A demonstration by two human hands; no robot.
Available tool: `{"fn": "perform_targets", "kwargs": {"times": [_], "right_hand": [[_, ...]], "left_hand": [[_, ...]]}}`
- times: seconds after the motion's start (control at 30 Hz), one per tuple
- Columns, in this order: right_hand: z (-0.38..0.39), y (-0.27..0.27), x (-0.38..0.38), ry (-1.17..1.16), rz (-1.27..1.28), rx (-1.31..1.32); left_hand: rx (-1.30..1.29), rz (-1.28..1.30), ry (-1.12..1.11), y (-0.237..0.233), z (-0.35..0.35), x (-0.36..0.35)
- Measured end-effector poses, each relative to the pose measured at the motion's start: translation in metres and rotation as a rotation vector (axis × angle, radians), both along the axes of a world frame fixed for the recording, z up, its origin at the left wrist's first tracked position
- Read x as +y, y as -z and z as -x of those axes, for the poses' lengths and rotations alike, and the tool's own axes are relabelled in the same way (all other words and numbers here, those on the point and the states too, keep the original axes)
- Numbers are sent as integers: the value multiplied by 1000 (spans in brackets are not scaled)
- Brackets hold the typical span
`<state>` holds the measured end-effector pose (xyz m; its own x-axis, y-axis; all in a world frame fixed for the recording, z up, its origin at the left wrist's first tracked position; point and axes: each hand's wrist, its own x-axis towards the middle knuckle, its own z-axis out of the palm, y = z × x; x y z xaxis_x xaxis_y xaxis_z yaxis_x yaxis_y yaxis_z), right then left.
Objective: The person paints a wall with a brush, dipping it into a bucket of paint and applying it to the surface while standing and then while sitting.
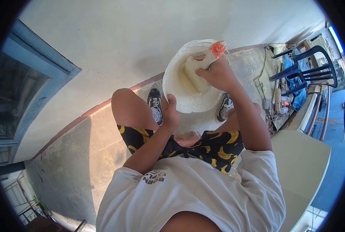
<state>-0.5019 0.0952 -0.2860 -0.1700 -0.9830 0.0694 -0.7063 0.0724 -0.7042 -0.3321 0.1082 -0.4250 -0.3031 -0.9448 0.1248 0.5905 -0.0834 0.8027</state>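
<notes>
White wall [141, 34] fills the top of the head view. A blue window frame [37, 65] sits at the left and bare concrete floor [75, 154] lies below. A blue plastic chair [311, 65] and some clutter stand well off to the right.

The person stands over a white bucket [168, 79], which is low in front, between the two sneakers [155, 104]. Banana-print shorts [219, 149] and a white T-shirt [188, 193] take up the bottom of the frame.

The left hand [171, 113] is clamped on the near rim of the bucket, thumb up over the edge, steadying it. The right hand [219, 73] is clenched round a roller [195, 75] by its handle, whose orange tip pokes out above the fist at the far rim. The roller sleeve is down inside the bucket, lying against the inner wall and coated white all over.

Progress, as a judgement: the roller looks fully loaded but is not yet lifted out, so the loading step looks near its end. The bucket's inside is smeared white high up its walls, and I can't tell how much is left at the bottom. The wall looks evenly white from here. I can't tell fresh coat from old, so I can't say how much of it is covered.
</notes>
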Motion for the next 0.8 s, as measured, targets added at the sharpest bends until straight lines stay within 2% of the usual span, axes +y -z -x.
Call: {"fn": "perform_targets", "kwargs": {"times": [0.27,0.47,0.53,0.63,0.67,0.7,0.8], "right_hand": [[6,18,1,32,-104,-44],[4,10,24,76,38,-165],[0,11,37,225,233,-414],[9,31,51,111,168,-269],[15,45,53,107,290,-267],[20,49,54,117,296,-262],[23,63,54,188,201,-392]], "left_hand": [[-4,-99,21,8,6,5],[-64,-158,44,16,7,-8],[-56,-198,62,14,10,-14],[-71,-300,114,16,15,-21],[-88,-356,139,17,17,-25],[-86,-351,151,20,20,-29],[-113,-411,210,25,20,-38]]}}
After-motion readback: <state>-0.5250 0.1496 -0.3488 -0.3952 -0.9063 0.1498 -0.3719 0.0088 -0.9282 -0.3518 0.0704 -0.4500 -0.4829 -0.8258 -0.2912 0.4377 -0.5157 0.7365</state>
